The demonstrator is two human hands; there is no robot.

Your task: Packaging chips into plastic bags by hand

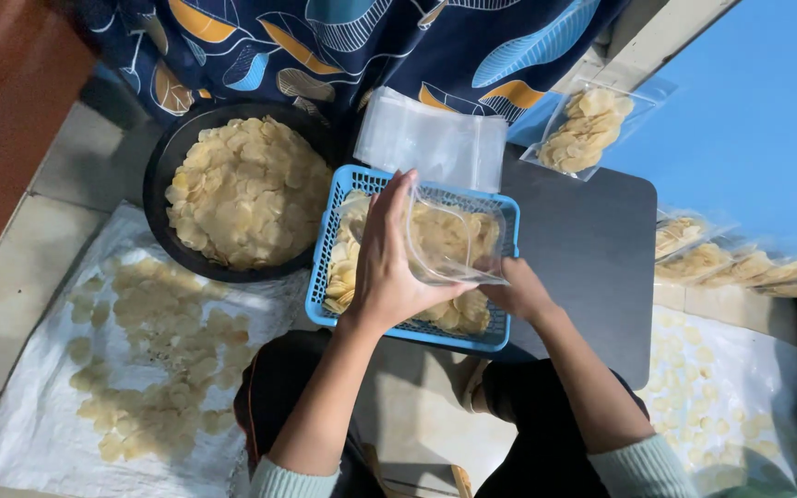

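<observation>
My left hand [386, 263] grips the left edge of a clear plastic bag [454, 242] and holds it open above a blue plastic basket [341, 198] full of pale round crackers. My right hand [520, 291] is low at the bag's right bottom corner, partly hidden behind the bag and resting on the crackers in the basket. Whether it grips the bag or the crackers is hidden. The bag looks almost empty.
A black round tray [160, 171] heaped with crackers sits left of the basket. A stack of empty clear bags [435, 138] lies behind it. Filled bags [588, 124] lie on and beside a dark board [592, 240]. Loose crackers are spread on white sheets [39, 415] on both sides.
</observation>
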